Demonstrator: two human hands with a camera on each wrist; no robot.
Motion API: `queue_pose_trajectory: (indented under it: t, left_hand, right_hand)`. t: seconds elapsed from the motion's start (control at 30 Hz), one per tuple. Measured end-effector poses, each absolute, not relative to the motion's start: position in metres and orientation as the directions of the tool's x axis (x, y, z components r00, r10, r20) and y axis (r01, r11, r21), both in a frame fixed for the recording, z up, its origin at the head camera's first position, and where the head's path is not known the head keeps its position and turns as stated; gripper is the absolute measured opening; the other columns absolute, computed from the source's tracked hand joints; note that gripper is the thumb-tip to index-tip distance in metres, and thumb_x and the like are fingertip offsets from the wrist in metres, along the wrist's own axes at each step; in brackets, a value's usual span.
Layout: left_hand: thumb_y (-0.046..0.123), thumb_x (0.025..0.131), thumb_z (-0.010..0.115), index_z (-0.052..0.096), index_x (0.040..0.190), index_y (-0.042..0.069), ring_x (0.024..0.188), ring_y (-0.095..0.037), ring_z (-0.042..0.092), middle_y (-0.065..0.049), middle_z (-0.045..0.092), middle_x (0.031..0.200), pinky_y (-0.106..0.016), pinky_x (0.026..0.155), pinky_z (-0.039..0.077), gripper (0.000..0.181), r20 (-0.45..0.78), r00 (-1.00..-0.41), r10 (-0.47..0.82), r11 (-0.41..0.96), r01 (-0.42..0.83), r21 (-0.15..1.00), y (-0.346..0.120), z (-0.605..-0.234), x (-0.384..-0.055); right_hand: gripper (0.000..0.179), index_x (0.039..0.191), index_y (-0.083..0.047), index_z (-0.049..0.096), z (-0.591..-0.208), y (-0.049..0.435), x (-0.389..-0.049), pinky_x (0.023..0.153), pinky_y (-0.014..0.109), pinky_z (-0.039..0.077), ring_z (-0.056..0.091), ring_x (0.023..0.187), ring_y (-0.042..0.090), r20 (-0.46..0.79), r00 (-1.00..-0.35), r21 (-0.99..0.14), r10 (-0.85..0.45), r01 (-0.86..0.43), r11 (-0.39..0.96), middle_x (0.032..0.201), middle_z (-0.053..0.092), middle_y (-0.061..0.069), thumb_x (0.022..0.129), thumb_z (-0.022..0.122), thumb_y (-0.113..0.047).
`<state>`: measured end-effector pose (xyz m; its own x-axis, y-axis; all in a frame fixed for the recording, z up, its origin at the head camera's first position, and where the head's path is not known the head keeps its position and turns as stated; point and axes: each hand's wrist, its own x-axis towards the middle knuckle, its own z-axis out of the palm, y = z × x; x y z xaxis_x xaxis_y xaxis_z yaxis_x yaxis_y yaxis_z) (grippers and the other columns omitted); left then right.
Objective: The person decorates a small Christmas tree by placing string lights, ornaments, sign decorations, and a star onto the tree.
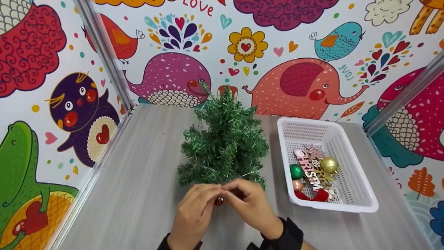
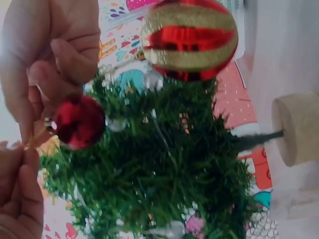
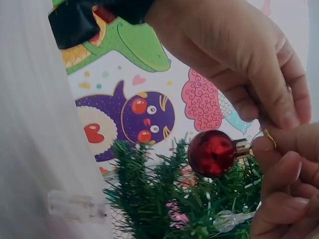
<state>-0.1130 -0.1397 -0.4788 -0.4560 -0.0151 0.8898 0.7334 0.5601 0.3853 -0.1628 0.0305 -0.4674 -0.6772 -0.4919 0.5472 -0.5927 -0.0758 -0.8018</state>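
In front of the small green Christmas tree [image 1: 225,139], my left hand [image 1: 196,211] and right hand [image 1: 253,205] meet at the fingertips. Both pinch the thin gold cord [image 3: 269,139] of a small shiny red bauble [image 3: 212,153]. The bauble dangles below the fingers, partly covered by them in the head view. A larger red bauble with gold glitter stripes [image 2: 189,40] shows beside the branches in the left wrist view; the head view does not show it. Clear light bulbs [image 3: 227,220] sit among the branches.
To the right of the tree stands a white plastic basket [image 1: 357,173]. Inside lie a gold bauble [image 1: 329,165], a green bauble [image 1: 296,171], a Christmas letter sign [image 1: 307,168] and other ornaments. Patterned walls border the grey table [image 1: 138,166]. The tree has a wooden base [image 2: 301,129].
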Motion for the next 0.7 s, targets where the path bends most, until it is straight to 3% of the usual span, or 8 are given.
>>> queue_pose_trajectory:
  t: [0.1, 0.3, 0.47, 0.7]
  left_hand:
    - [0.016, 0.107, 0.058, 0.074, 0.104, 0.006, 0.094, -0.020, 0.070, -0.008, 0.076, 0.105, -0.019, 0.086, 0.055, 0.019, 0.882, -0.469, -0.050, 0.611, 0.684, 0.399, -0.143, -0.477, -0.114]
    - [0.020, 0.107, 0.059, 0.073, 0.097, 0.008, 0.091, -0.017, 0.069, -0.005, 0.074, 0.101, -0.019, 0.079, 0.055, 0.021, 0.879, -0.470, -0.078, 0.704, 0.598, 0.382, -0.145, -0.477, -0.118]
    - [0.018, 0.109, 0.056, 0.073, 0.096, 0.007, 0.093, -0.017, 0.070, -0.006, 0.074, 0.102, -0.020, 0.080, 0.056, 0.024, 0.903, -0.426, -0.047, 0.755, 0.577, 0.311, -0.147, -0.480, -0.121]
    - [0.017, 0.109, 0.056, 0.073, 0.099, 0.006, 0.096, -0.020, 0.070, -0.007, 0.075, 0.105, -0.025, 0.084, 0.056, 0.023, 0.905, -0.424, -0.035, 0.782, 0.552, 0.289, -0.147, -0.482, -0.126]
  right_hand:
    - [0.015, 0.108, -0.007, 0.074, -0.464, 0.026, -0.163, 0.064, 0.026, 0.058, 0.070, 0.074, 0.017, 0.577, -0.669, -0.759, -0.468, -0.651, -0.007, 0.095, 0.075, 0.011, 0.097, 0.069, 0.001]
    - [0.023, 0.108, -0.015, 0.074, -0.462, 0.018, -0.162, 0.066, 0.014, 0.050, 0.064, 0.075, 0.005, 0.679, -0.599, -0.540, -0.425, -0.799, 0.262, 0.094, 0.074, -0.002, 0.092, 0.075, 0.001]
    - [0.022, 0.104, -0.015, 0.074, -0.463, 0.012, -0.163, 0.065, 0.013, 0.049, 0.062, 0.073, 0.001, 0.728, -0.560, -0.414, -0.395, -0.819, 0.398, 0.089, 0.071, -0.006, 0.089, 0.079, 0.000]
    - [0.020, 0.097, -0.014, 0.074, -0.462, 0.008, -0.166, 0.061, 0.014, 0.049, 0.060, 0.068, 0.000, 0.762, -0.538, -0.326, -0.360, -0.800, 0.504, 0.083, 0.069, -0.006, 0.084, 0.081, 0.000]
